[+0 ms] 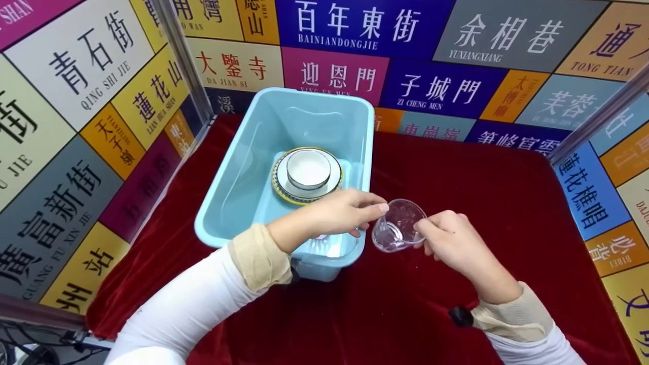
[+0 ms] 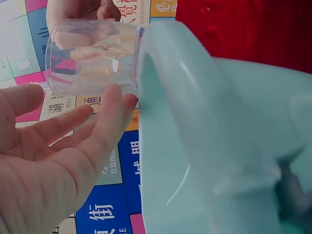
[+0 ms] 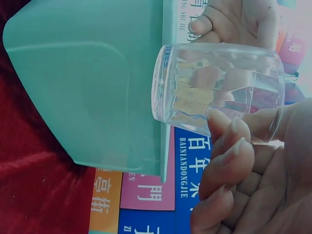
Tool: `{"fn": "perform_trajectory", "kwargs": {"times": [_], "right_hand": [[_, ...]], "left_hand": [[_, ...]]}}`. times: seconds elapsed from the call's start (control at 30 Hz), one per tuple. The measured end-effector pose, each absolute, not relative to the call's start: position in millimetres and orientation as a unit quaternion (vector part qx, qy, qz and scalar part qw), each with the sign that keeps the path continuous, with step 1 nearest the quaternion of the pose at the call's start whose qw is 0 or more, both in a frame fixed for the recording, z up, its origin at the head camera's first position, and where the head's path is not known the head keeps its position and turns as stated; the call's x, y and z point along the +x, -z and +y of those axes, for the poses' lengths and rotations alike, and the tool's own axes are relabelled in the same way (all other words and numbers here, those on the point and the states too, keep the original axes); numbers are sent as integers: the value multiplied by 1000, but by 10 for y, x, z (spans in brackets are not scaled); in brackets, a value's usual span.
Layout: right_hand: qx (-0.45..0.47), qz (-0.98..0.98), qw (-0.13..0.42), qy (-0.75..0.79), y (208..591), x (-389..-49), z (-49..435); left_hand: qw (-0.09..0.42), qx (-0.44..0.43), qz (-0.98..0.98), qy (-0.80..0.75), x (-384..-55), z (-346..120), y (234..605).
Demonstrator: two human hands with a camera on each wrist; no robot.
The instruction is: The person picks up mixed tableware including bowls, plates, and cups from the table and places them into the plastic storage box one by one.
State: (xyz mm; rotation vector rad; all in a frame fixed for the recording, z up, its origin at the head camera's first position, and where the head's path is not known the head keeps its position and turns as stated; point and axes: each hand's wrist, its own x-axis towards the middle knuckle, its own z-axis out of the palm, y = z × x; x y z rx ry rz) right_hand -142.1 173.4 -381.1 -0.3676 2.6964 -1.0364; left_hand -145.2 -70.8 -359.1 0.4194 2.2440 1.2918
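Observation:
A clear glass cup [image 1: 398,228] is held beside the right wall of a light blue plastic tub [image 1: 369,147]. My right hand [image 1: 451,235] pinches the cup near its rim, thumb on one side and curled fingers on the other. My left hand [image 1: 350,210] reaches across the tub's right edge, with its fingertips at the cup's left side. In the left wrist view, the left hand [image 2: 63,161] has its fingers spread and loosely bent next to the cup [image 2: 97,58]; whether they touch it I cannot tell.
Inside the tub, a white bowl [image 1: 308,169] sits on stacked plates [image 1: 282,188] with patterned rims. A clear shiny item [image 1: 319,247] lies partly hidden under the left arm. Dark red cloth [image 1: 456,172] covers the table, and colourful sign panels [image 1: 334,76] stand around it.

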Motion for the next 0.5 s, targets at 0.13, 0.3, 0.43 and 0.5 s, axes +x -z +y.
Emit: {"fn": "perform_trajectory", "kwargs": {"times": [0.13, 0.3, 0.43, 0.5], "right_hand": [[-129, 919, 113, 354, 3794, -1401, 1696], [-131, 925, 110, 340, 3758, -1372, 1667], [-133, 928, 107, 330, 3736, -1353, 1646], [-137, 929, 103, 327, 3725, -1345, 1640]], "left_hand": [[264, 152, 820, -484, -1443, -676, 3592], [263, 143, 823, -483, -1440, -632, 3602], [252, 132, 829, -482, -1442, -591, 3597], [244, 128, 832, -481, -1445, -571, 3593]]}}
